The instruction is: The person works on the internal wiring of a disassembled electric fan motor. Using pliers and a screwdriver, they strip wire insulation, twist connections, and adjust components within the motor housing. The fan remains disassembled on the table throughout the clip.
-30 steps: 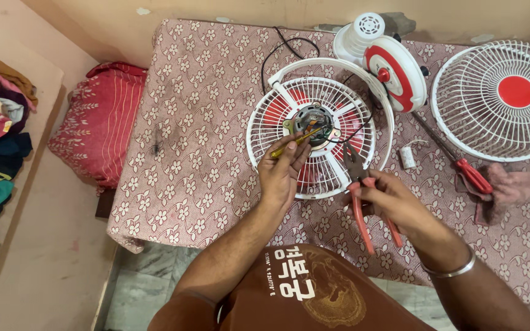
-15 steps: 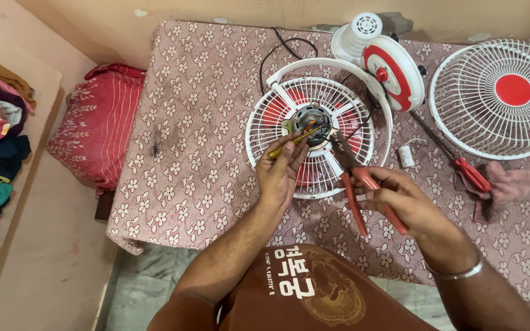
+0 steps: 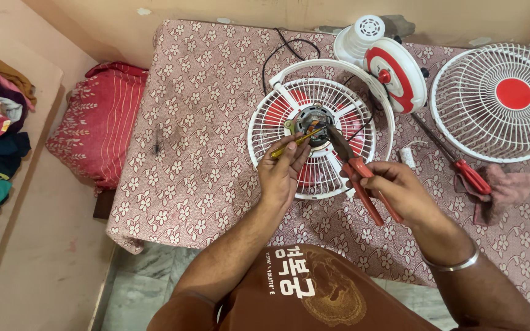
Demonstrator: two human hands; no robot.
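Floral cloth [image 3: 203, 153] covers the work surface, with a red pillow [image 3: 102, 122] just beside its left edge. At the middle lies a fan grille [image 3: 314, 138], flat, motor hub facing up. The left hand [image 3: 283, 175] pinches a yellow-handled screwdriver [image 3: 292, 146], its long axis slanting up-right, tip at the hub. The right hand [image 3: 397, 190] is wrapped around red-handled pliers [image 3: 354, 168], nose pointing up-left at the same hub. Farther right lie the fan body [image 3: 394, 70], a red screwdriver [image 3: 461, 168], a rag [image 3: 507, 187] and a second grille [image 3: 504, 101].
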